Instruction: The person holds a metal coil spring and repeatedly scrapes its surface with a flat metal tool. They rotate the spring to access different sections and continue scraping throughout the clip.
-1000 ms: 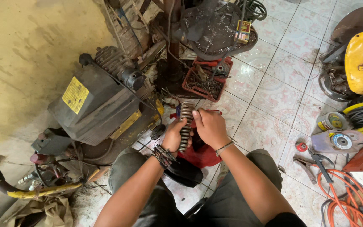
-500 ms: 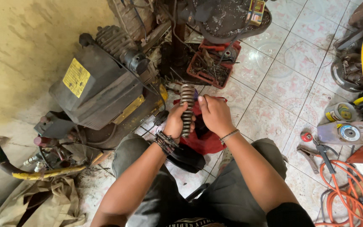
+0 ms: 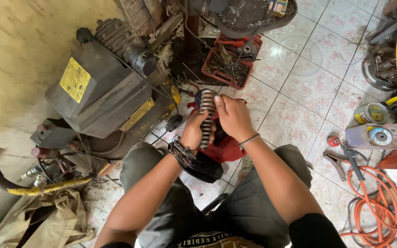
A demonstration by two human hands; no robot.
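Coil spring (image 3: pixel 206 118) clasped upright by both hands.

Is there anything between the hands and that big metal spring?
Nothing visible. The left hand wraps around the lower part of the coil spring, and the right hand presses against its upper side. Both touch it directly, above the red cloth.

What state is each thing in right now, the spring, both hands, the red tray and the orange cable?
Coil spring: upright, gripped by both hands.
Left hand: closed around the spring's lower part.
Right hand: pressed against the spring's side.
Red tray: open, full of small metal parts.
Orange cable: loosely coiled on the floor.
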